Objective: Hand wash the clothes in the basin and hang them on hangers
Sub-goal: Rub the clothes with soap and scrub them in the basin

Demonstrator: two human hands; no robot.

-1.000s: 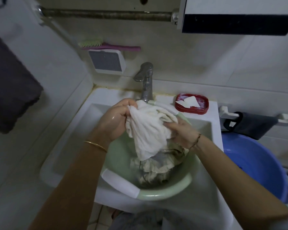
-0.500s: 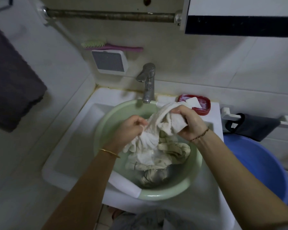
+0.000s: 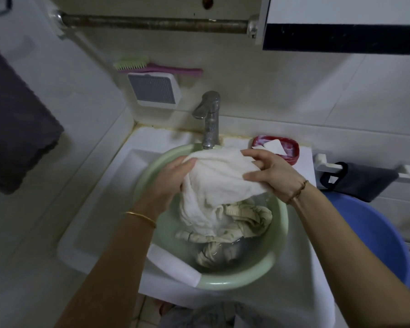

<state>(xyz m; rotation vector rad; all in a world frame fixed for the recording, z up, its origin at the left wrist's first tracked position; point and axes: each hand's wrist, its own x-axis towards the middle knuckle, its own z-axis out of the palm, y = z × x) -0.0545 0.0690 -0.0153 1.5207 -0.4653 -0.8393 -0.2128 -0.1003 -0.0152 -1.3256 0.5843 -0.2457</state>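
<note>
A pale green basin (image 3: 253, 279) sits in the white sink (image 3: 100, 209), with grey water and a beige garment (image 3: 244, 216) lying in it. A white cloth (image 3: 220, 178) is lifted above the basin under the tap. My left hand (image 3: 173, 178) grips the cloth's left side. My right hand (image 3: 268, 169) holds its upper right edge, fingers curled over the fabric. The cloth's lower end hangs down onto the beige garment.
A metal tap (image 3: 210, 119) stands behind the basin. A red soap dish (image 3: 276, 147) with white soap sits at the sink's back right. A blue tub (image 3: 374, 237) is on the right, a dark towel (image 3: 12, 129) hangs left, and a brush (image 3: 152, 67) lies above a wall box.
Both hands have raised the white cloth and spread it wider under the tap; half a second ago it was bunched lower over the basin.
</note>
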